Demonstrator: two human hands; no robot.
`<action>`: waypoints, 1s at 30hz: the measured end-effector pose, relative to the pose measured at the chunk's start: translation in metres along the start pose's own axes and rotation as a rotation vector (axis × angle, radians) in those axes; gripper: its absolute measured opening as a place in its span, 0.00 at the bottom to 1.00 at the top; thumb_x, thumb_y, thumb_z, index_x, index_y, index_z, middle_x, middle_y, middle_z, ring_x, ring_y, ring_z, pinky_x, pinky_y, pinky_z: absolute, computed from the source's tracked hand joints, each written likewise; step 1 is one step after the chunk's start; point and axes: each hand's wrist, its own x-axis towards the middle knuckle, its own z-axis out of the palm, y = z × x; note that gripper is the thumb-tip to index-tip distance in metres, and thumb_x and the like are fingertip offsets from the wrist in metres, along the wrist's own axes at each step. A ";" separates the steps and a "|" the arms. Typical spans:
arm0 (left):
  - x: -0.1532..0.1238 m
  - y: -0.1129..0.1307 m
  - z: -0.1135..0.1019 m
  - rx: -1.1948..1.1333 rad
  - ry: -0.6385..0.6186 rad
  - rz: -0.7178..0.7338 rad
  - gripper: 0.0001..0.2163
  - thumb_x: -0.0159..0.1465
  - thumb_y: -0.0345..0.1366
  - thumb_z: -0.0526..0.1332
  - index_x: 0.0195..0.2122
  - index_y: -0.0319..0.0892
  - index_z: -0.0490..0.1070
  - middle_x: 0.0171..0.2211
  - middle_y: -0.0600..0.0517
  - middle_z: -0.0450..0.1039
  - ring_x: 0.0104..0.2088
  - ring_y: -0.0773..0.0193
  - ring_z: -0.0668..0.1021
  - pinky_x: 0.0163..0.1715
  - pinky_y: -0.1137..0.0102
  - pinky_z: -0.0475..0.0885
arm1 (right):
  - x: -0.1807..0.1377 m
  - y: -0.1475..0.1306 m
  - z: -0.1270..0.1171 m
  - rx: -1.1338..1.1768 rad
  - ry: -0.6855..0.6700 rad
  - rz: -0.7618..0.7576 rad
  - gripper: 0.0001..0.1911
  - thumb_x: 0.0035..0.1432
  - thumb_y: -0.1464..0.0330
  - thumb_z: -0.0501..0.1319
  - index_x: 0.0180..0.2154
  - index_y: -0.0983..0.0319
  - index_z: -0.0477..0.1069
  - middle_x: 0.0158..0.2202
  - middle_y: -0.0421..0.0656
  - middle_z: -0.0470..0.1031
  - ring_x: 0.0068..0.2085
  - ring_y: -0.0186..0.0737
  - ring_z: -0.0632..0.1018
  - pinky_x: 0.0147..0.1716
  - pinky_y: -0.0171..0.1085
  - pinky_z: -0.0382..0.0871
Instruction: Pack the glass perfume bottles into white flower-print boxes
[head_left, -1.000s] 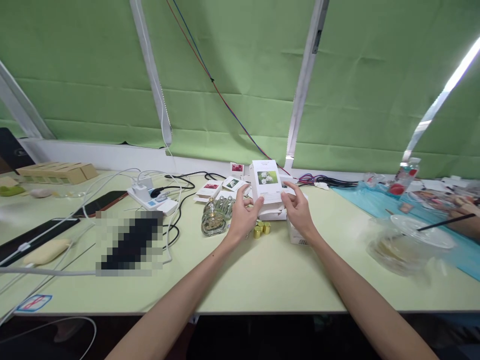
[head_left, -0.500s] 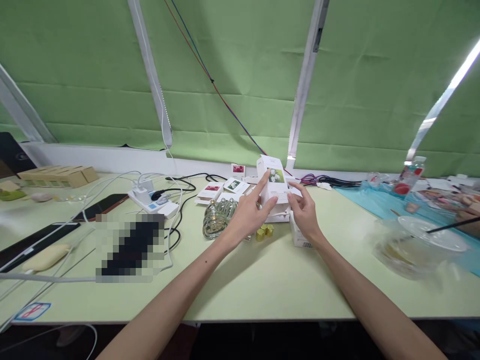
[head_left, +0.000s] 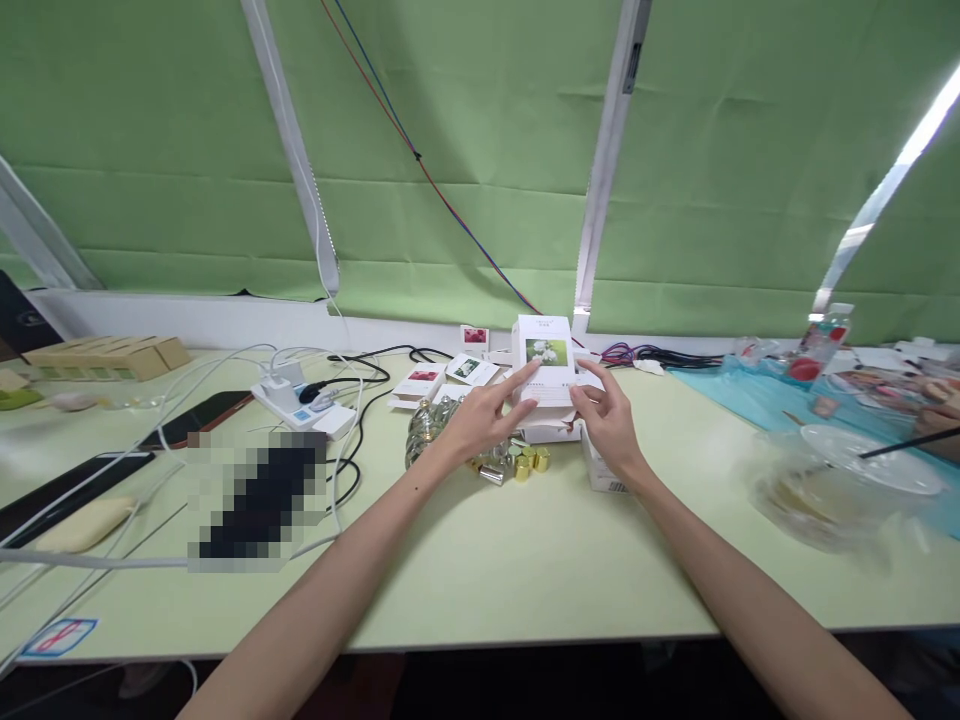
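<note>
Both my hands hold a small white carton (head_left: 545, 358) with a flower picture, upright above the pale green table (head_left: 480, 560). My left hand (head_left: 484, 420) grips its left side with the index finger along the front. My right hand (head_left: 609, 418) pinches the right edge. Under the carton lie more flat white cartons (head_left: 551, 432). Small gold caps (head_left: 529, 462) sit below my hands, and clear glass bottles (head_left: 427, 440) stand just left of my left hand.
A white power strip (head_left: 304, 408) with tangled cables lies at the left, beside phones (head_left: 196, 416) and a cardboard box (head_left: 112, 355). Picture cartons (head_left: 442, 378) lie behind the bottles. At the right are a clear plastic bowl (head_left: 840, 485), a blue sheet (head_left: 757, 400) and another person's hand (head_left: 941, 418).
The carton went from facing me to turned sideways, then back to facing me and upright. My left index finger has moved onto its front.
</note>
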 end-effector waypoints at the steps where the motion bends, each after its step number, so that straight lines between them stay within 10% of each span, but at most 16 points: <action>1: -0.001 -0.001 -0.001 0.037 -0.020 0.024 0.28 0.68 0.47 0.56 0.69 0.50 0.59 0.23 0.57 0.67 0.21 0.68 0.63 0.27 0.74 0.62 | 0.000 0.000 0.000 -0.001 -0.004 -0.002 0.28 0.60 0.56 0.66 0.58 0.57 0.64 0.37 0.44 0.80 0.25 0.37 0.76 0.21 0.38 0.76; 10: -0.012 -0.003 -0.010 0.161 -0.052 0.127 0.30 0.67 0.49 0.56 0.70 0.51 0.56 0.50 0.44 0.77 0.26 0.65 0.72 0.33 0.71 0.67 | 0.002 0.001 -0.004 -0.026 -0.059 0.001 0.28 0.60 0.54 0.65 0.58 0.57 0.67 0.32 0.40 0.77 0.25 0.36 0.75 0.21 0.38 0.77; 30: -0.022 -0.007 0.008 0.186 -0.034 0.216 0.26 0.72 0.48 0.50 0.69 0.49 0.59 0.49 0.44 0.76 0.32 0.64 0.76 0.35 0.70 0.69 | 0.010 -0.008 -0.021 -0.099 -0.145 0.045 0.28 0.57 0.54 0.65 0.56 0.60 0.75 0.25 0.36 0.72 0.22 0.31 0.68 0.21 0.34 0.71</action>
